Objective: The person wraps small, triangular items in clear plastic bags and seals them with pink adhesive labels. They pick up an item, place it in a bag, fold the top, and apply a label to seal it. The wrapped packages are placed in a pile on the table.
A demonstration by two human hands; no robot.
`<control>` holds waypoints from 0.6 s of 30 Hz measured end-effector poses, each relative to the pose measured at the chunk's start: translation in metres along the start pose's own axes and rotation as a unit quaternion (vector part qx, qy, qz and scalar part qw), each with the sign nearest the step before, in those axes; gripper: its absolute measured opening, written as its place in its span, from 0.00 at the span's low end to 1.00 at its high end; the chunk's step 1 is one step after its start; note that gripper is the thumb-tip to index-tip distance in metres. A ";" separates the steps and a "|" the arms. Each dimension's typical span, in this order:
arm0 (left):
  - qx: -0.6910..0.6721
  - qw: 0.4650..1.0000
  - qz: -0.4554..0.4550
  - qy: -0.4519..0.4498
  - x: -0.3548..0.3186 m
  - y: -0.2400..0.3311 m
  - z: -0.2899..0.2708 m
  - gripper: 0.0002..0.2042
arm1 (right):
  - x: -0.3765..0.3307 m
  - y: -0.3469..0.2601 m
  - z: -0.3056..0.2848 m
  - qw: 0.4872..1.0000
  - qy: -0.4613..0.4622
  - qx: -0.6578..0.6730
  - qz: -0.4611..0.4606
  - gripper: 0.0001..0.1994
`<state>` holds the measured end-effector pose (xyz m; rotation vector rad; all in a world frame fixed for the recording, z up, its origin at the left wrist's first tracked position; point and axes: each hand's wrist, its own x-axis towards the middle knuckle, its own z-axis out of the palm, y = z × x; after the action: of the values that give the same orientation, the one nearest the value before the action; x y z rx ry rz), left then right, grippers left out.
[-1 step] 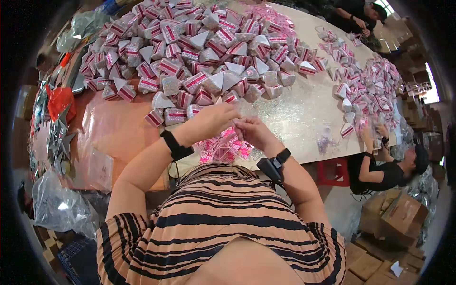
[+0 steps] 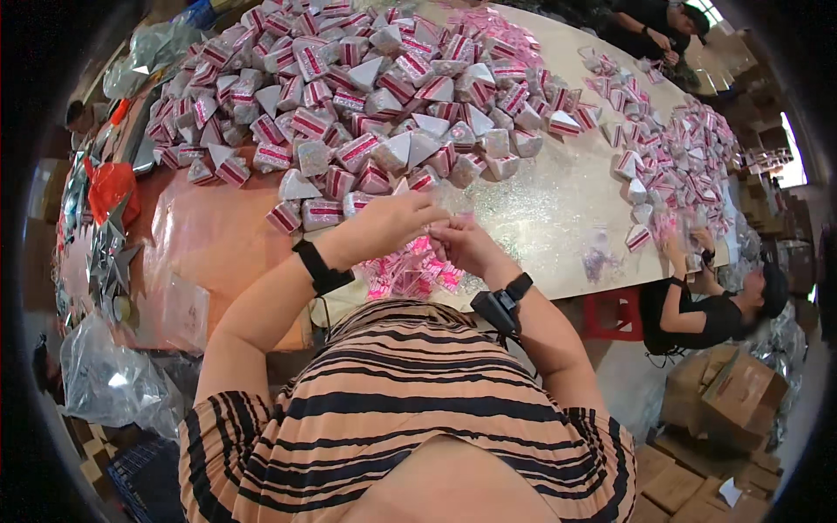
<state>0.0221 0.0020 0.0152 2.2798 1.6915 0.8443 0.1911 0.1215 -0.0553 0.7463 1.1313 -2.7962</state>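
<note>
My left hand (image 2: 394,221) and my right hand (image 2: 472,247) meet over the near table edge, fingers bent and closed at the tips. What they pinch is mostly hidden; a small pink bit shows just above the right fingers. Below them lies a pile of pink printed tags (image 2: 410,268). Right beyond my hands begins a big heap of wedge-shaped packs (image 2: 357,152), white with pink striped sides and glittery tops, like cake slices. The closest pack (image 2: 322,213) sits by my left wrist.
Another heap of wedge packs (image 2: 684,166) spreads along the right side, where a co-worker (image 2: 697,318) handles something. A second person (image 2: 654,30) is at the far right. Clear plastic bags (image 2: 113,375) hang at the left; cardboard boxes (image 2: 737,397) stand lower right, beside a red stool (image 2: 612,314).
My fingers have shifted slightly, and a pink bit now shows above the right fingertips. The heaps look the same.
</note>
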 end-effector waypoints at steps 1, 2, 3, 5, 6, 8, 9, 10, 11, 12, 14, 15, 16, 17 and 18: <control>0.029 0.998 0.028 -0.040 0.003 0.007 -0.009 0.10 | -0.002 0.004 0.004 1.000 0.012 -0.006 -0.003 0.04; 0.046 0.996 0.048 -0.061 0.001 0.002 -0.007 0.12 | 0.000 0.006 0.002 1.000 0.018 -0.012 0.006 0.05; 0.064 0.992 0.066 -0.081 -0.003 -0.004 -0.003 0.14 | 0.002 0.010 0.001 0.999 0.023 -0.019 0.017 0.05; 0.071 0.989 0.084 -0.094 -0.010 -0.010 0.004 0.15 | 0.002 0.014 -0.003 0.998 0.029 -0.035 0.033 0.05; 0.064 0.991 0.082 -0.086 -0.011 -0.009 0.005 0.14 | 0.001 0.013 -0.003 0.998 0.026 -0.046 0.037 0.05; 0.063 0.992 0.071 -0.086 -0.014 -0.007 0.008 0.13 | 0.001 0.013 -0.004 0.997 0.016 -0.060 0.041 0.05; 0.069 0.991 0.065 -0.091 -0.015 -0.005 0.011 0.13 | 0.000 0.012 -0.005 0.997 0.011 -0.067 0.040 0.05; 0.075 0.991 0.058 -0.096 -0.016 -0.004 0.014 0.12 | -0.001 0.012 -0.006 0.996 0.005 -0.074 0.039 0.05; 0.072 0.992 0.059 -0.091 -0.018 -0.005 0.016 0.12 | -0.001 0.013 -0.006 0.996 0.000 -0.080 0.038 0.04; 0.072 0.992 0.053 -0.090 -0.018 -0.006 0.017 0.11 | -0.001 0.013 -0.005 0.994 0.014 -0.102 0.041 0.04; 0.071 0.993 0.040 -0.090 -0.019 -0.006 0.018 0.10 | 0.000 0.012 -0.002 0.987 0.041 -0.146 0.044 0.04; 0.062 0.994 0.033 -0.089 -0.020 -0.007 0.020 0.08 | 0.000 0.010 0.000 0.980 0.045 -0.189 0.041 0.04; 0.052 0.994 0.027 -0.088 -0.022 -0.008 0.025 0.06 | -0.001 0.006 0.003 0.971 0.050 -0.231 0.036 0.04; 0.042 0.995 0.021 -0.087 -0.023 -0.010 0.030 0.05 | -0.002 0.004 0.005 0.960 0.054 -0.273 0.032 0.04; 0.011 0.996 -0.033 -0.085 -0.026 -0.013 0.039 0.05 | -0.002 0.005 0.007 0.954 0.057 -0.295 0.009 0.04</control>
<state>0.0272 -0.0108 -0.0315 2.2255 1.6978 0.6029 0.1907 0.1128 -0.0540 0.8349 1.8362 -2.2112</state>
